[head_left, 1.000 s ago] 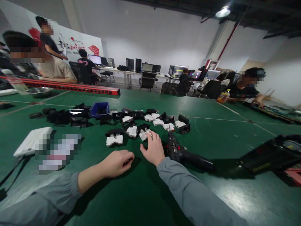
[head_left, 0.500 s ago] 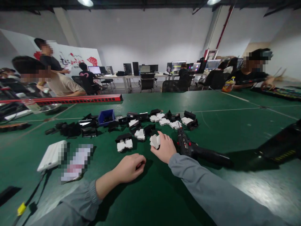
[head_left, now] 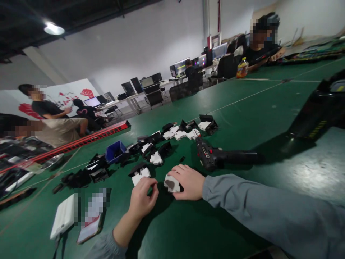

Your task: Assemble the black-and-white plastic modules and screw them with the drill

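Observation:
My right hand [head_left: 188, 182] is closed around a white plastic part [head_left: 171, 184] with a dark piece at its side, low over the green table. To its left my left hand [head_left: 143, 198] is curled, thumb and forefinger drawn together; whatever may be between them cannot be made out. Just beyond the left hand's fingers lies another white part with a black housing [head_left: 139, 169], partly covered by that hand. A black power screwdriver [head_left: 210, 154] with red buttons lies on its side beyond my right hand. A small black piece [head_left: 182, 158] rests in front of the right fingers.
Several white and black parts [head_left: 180, 135] are strewn across the table beside a blue bin [head_left: 115, 151]. At the left lie a white box with a cable [head_left: 63, 216] and a phone [head_left: 93, 219]. A black device [head_left: 314, 108] stands at the right. Other people sit or stand around.
The view has tilted and turned. My right hand has brought the white part nearer to me, away from the other parts. My left hand has risen towards the white part with the black housing.

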`<move>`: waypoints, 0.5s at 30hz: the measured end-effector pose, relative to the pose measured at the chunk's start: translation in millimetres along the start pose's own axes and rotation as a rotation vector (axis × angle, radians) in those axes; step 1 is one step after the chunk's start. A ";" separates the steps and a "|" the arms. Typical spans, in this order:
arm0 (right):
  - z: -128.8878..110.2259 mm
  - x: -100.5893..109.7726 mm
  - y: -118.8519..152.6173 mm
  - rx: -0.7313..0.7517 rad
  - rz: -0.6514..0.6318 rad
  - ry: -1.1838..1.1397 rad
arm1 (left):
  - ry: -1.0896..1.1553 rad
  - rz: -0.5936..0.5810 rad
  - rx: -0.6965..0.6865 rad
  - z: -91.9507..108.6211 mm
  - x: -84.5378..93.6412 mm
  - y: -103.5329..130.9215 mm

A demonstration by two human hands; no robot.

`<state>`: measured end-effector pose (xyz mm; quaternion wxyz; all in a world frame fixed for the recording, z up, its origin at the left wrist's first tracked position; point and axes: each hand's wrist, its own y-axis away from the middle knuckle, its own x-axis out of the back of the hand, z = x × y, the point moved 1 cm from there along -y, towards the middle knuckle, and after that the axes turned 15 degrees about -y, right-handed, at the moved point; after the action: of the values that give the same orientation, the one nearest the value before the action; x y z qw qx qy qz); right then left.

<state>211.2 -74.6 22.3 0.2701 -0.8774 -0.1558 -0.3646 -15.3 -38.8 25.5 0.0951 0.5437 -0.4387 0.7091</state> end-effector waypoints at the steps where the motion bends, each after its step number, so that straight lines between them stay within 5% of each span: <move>1: 0.7 -0.4 0.1 0.002 0.001 0.004 | -0.041 0.022 -0.009 -0.3 -1.5 -3.0; 5: 2.1 -0.3 3.7 0.007 0.010 0.025 | -0.191 0.059 -0.044 2.9 -12.0 -18.2; 15: 9.0 20.8 23.1 0.000 -0.040 -0.032 | -0.404 0.059 0.117 19.1 -46.4 -73.5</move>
<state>241.4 -86.4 23.8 0.2601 -0.8798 -0.1776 -0.3561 60.9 7.1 24.4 -0.0474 0.6662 -0.4228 0.6125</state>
